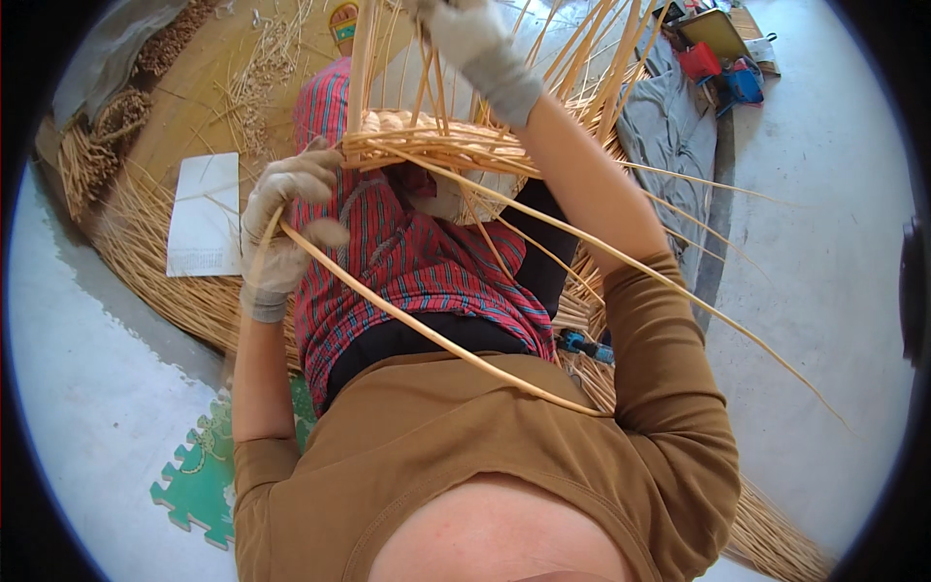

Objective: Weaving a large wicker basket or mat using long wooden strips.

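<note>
Left hand point(286, 209), in the head view, is at eight o'clock of the woven basket point(465, 145), a bent strand point(417, 327) at its palm; right hand point(473, 41), apart, is at twelve o'clock, near upright rods point(361, 68). Their grip I cannot tell.

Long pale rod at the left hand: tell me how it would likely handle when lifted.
The rod is probably springy, not limp, as it runs in a smooth curve from the left hand. It looks light, being thin for its length. Its far end may swing, as no hand holds it.
</note>
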`<state>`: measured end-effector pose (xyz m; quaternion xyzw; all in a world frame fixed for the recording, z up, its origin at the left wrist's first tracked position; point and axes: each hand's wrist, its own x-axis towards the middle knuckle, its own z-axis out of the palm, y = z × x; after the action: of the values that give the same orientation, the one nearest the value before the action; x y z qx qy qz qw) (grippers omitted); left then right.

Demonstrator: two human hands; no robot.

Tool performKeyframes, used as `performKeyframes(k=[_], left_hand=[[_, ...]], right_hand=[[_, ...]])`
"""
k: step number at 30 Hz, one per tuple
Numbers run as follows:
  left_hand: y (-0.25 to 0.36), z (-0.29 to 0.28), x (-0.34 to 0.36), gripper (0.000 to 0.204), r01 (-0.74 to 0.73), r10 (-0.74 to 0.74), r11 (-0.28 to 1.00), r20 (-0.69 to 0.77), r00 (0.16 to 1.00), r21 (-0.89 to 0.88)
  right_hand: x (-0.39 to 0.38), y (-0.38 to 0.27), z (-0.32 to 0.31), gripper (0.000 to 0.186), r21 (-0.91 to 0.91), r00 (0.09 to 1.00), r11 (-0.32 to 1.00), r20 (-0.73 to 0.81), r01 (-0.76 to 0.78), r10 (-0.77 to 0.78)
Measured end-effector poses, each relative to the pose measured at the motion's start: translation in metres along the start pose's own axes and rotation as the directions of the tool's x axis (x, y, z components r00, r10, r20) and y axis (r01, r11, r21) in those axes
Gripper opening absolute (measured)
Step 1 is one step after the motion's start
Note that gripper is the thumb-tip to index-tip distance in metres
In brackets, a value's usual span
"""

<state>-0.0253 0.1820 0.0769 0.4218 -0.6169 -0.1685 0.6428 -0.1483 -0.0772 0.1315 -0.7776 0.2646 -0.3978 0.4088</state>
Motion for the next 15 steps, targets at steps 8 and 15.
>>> performKeyframes(k=[8, 15], left_hand=[[0.006, -0.037, 0.01, 0.045, 0.218, -0.147, 0.948, 0.29, 0.946, -0.231], [-0.003, -0.033, 0.015, 0.041, 0.259, -0.16, 0.894, 0.279, 0.947, -0.366]], right_hand=[[0.001, -0.005, 0.014, 0.033, -0.396, 0.981, 0.899, -0.125, -0.187, 0.149], [0.124, 0.035, -0.005, 0.021, -0.52, 0.862, 0.854, -0.435, -0.005, -0.26]])
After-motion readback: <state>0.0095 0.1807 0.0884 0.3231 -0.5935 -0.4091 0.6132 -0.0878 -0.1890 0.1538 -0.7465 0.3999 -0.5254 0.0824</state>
